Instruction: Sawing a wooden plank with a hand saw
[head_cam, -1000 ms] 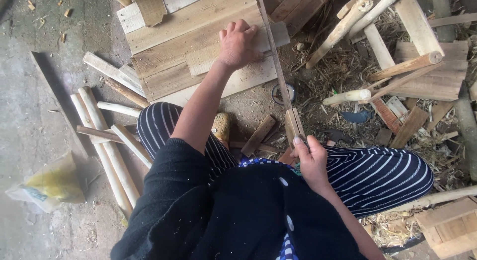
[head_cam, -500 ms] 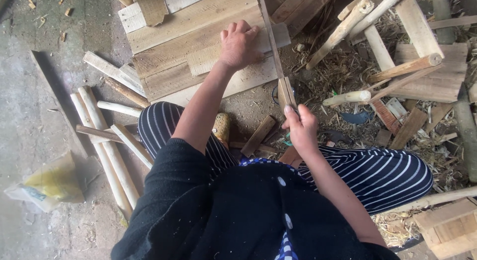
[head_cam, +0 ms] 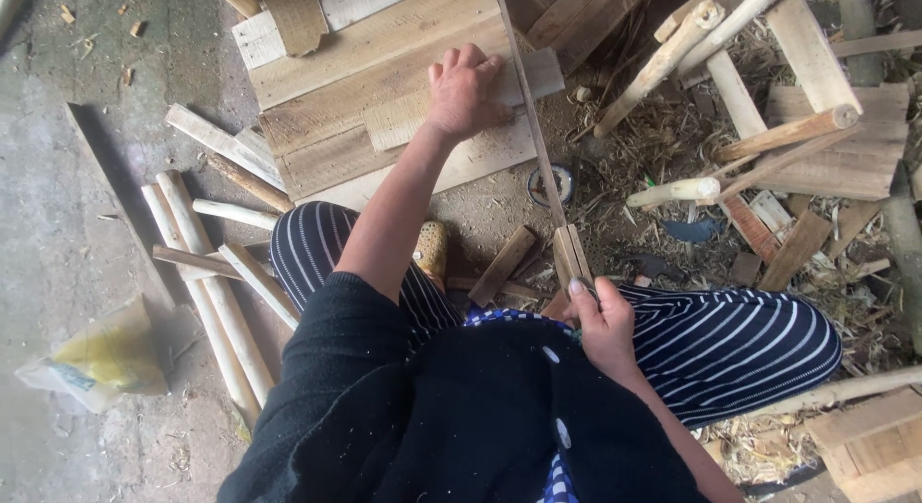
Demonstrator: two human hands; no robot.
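My left hand (head_cam: 468,92) presses flat on a short pale wooden block (head_cam: 403,119) that lies on a panel of nailed planks (head_cam: 336,71). My right hand (head_cam: 601,322) is closed around the wooden handle (head_cam: 570,255) of a long thin saw blade (head_cam: 528,109). The blade runs away from me, past the right edge of the block and close to my left fingers. I sit low, with striped trouser legs (head_cam: 740,344) on both sides.
Peeled sticks (head_cam: 206,263) lie on the concrete at left beside a yellow plastic bag (head_cam: 101,359). Offcuts, round poles (head_cam: 672,51) and shavings litter the ground at right. A small round tin (head_cam: 551,184) sits by the blade. A wooden box (head_cam: 864,445) stands at bottom right.
My right hand pushed the saw forward toward the block, then drew it back toward my body. My left hand stayed on the block.
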